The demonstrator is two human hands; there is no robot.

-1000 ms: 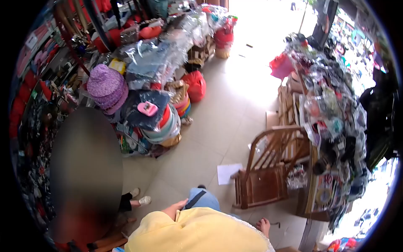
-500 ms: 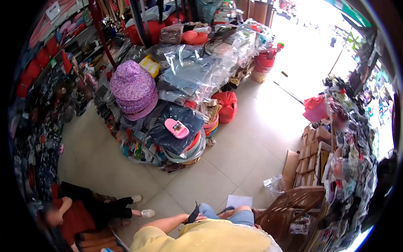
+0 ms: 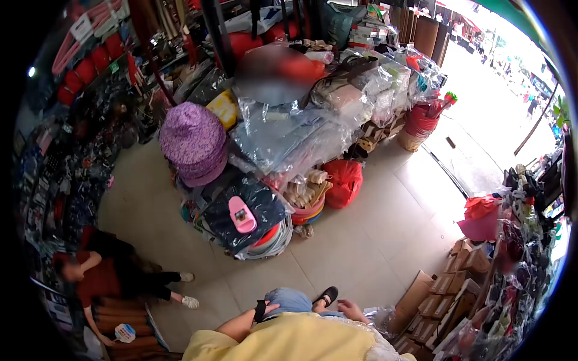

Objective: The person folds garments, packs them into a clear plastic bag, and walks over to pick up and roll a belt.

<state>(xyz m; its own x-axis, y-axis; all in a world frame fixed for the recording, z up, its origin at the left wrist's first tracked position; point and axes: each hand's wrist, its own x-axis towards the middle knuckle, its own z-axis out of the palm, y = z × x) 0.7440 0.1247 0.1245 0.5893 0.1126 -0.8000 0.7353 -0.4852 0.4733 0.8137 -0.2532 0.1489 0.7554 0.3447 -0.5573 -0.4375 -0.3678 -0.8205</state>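
Low in the view, my left hand (image 3: 271, 307) lies against the blue denim shorts (image 3: 286, 297) at my side. A black band (image 3: 259, 310) is around that wrist, and the fingers look loosely extended with nothing seen in them. My right hand (image 3: 351, 310) hangs on the other side of my lap, its fingers apart and slightly bent, holding nothing I can see. Close beside it lies crumpled clear plastic (image 3: 380, 315). One black shoe (image 3: 327, 296) shows on the tiled floor between my hands.
A display ahead carries purple hats (image 3: 194, 143), plastic-wrapped clothes (image 3: 271, 135) and a pink slipper (image 3: 242, 215). Beside it sit a red bag (image 3: 343, 183) and red buckets (image 3: 421, 125). Cardboard boxes (image 3: 439, 295) line the right; a person in dark red (image 3: 99, 280) sits at left.
My view has shifted and turned. The wooden chair and white sheet near my legs are out of sight. My right hand now shows plainly, and the seated person's arm reaches lower, near a small fan.
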